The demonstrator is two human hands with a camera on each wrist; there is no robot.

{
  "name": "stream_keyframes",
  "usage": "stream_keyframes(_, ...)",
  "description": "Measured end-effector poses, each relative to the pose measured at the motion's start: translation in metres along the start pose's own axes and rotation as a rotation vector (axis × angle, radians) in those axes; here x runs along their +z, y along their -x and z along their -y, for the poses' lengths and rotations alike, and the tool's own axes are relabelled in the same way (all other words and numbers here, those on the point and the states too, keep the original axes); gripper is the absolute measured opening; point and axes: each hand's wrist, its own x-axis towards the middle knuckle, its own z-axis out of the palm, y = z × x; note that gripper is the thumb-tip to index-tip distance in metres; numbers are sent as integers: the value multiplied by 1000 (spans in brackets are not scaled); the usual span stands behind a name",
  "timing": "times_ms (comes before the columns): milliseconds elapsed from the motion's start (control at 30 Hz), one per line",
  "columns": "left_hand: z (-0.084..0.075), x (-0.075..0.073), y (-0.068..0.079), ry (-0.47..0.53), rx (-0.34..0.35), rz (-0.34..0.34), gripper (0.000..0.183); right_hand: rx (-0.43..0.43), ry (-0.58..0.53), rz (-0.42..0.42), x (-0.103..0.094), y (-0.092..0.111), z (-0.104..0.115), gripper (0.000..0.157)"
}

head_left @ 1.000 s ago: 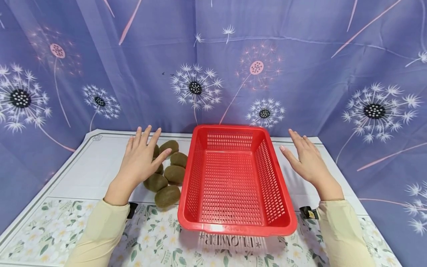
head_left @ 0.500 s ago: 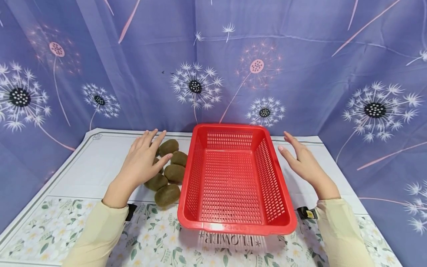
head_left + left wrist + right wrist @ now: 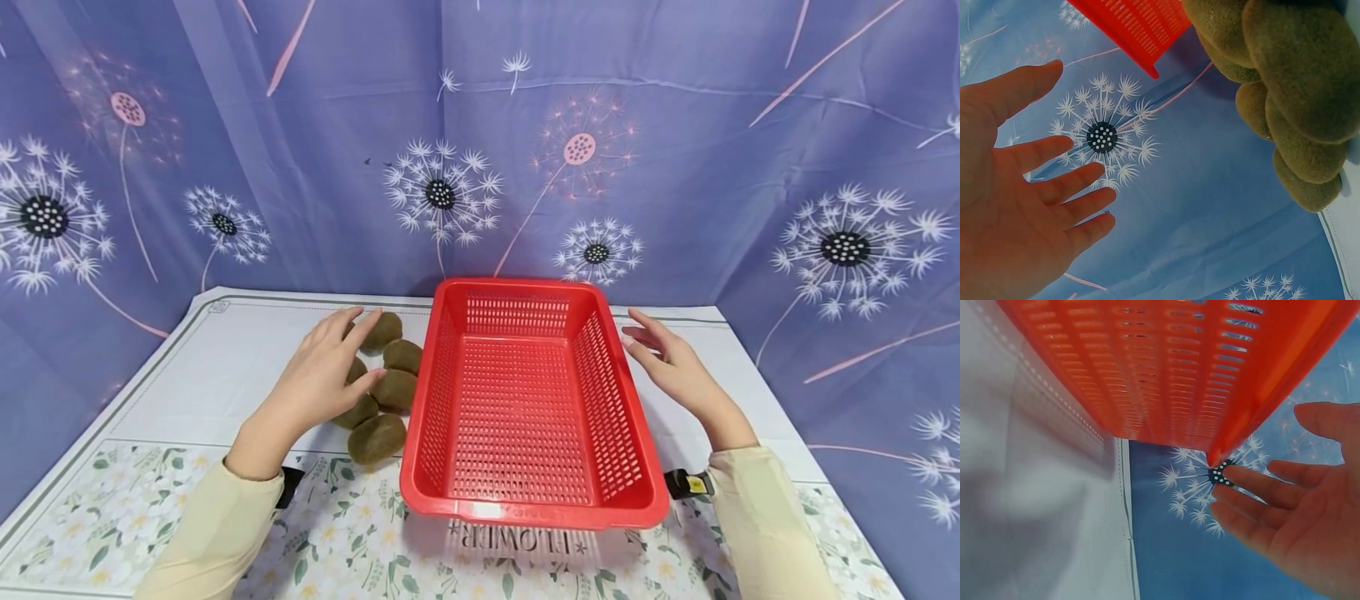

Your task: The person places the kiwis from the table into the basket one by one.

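A red plastic basket (image 3: 517,417) with slotted walls stands in the middle of the table; nothing lies in it. Several brown kiwis (image 3: 377,439) are grouped along its left side. Above the kiwis hovers my left hand (image 3: 311,375), fingers loosely bent and thumb apart, holding nothing; it partly hides some of them in the head view. The left wrist view shows this hand (image 3: 1041,181) apart from the kiwis (image 3: 1304,69). Beside the basket's right wall, my right hand (image 3: 678,371) is raised with relaxed fingers and holds nothing. Whether its fingertips touch the rim, I cannot tell.
A white and floral cloth (image 3: 172,367) covers the table. Behind and at both sides hangs a blue-purple curtain (image 3: 322,167) with dandelion prints, close to the table's back edge. Dark wrist straps with cameras (image 3: 688,484) sit at both wrists.
My left hand has turned and moved slightly right over the kiwis, its fingers bending more. My right hand has drawn a little closer to the basket. Basket and kiwis stay put.
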Motion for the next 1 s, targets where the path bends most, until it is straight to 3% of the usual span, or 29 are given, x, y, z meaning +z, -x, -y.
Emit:
stream_keyframes(433,-3,8,10,55,21,50,76,22,-162,52,4,1,-11,55)
stream_keyframes(700,-6,18,15,76,59,87,76,42,-197,81,5,3,-14,54)
stream_keyframes(1000,-7,28,25,72,45,205,66,43,-232,95,7,2,-18,53)
